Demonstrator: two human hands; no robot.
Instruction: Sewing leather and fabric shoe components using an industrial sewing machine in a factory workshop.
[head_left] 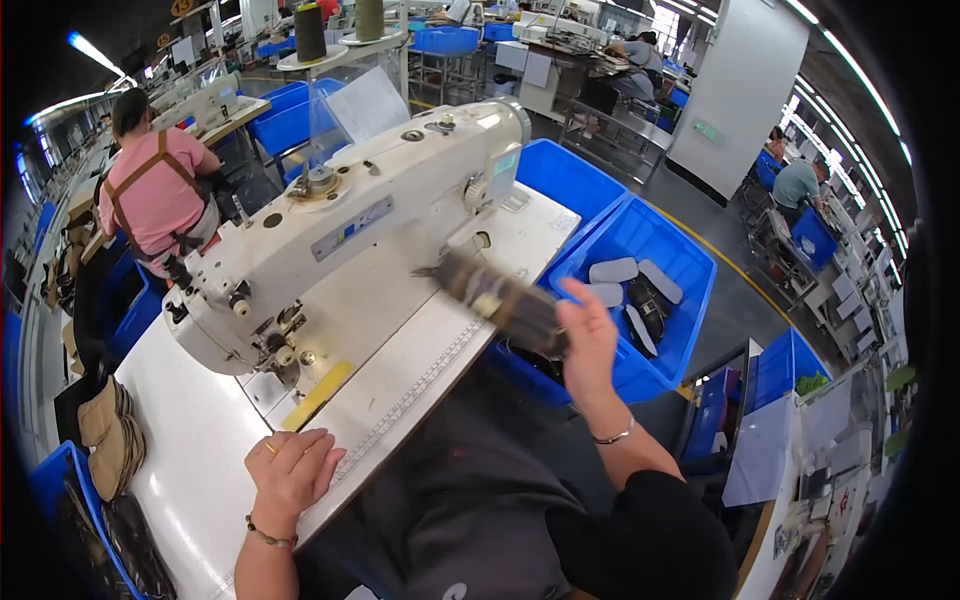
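Observation:
My right hand (588, 345) is raised to the right of the sewing machine, gripping one end of a dark brown patterned piece (500, 305). Motion smears the piece, so its exact kind does not show; it stretches leftward over the table edge. My left hand (290, 468) lies on the white table (190, 440) near its front edge, fingers slightly bent and holding nothing. Just beyond those fingertips is a yellow strip (317, 396) beside the needle area. The white sewing machine (350, 220) spans the table, its needle end toward the left.
A blue bin (690, 300) at the right holds several pale sole-shaped pieces and dark items. Tan cut pieces (110, 435) are stacked at the table's left, above another blue bin (75, 455). A person in pink (165, 190) sits at the back left. Thread cones (310, 32) stand behind the machine.

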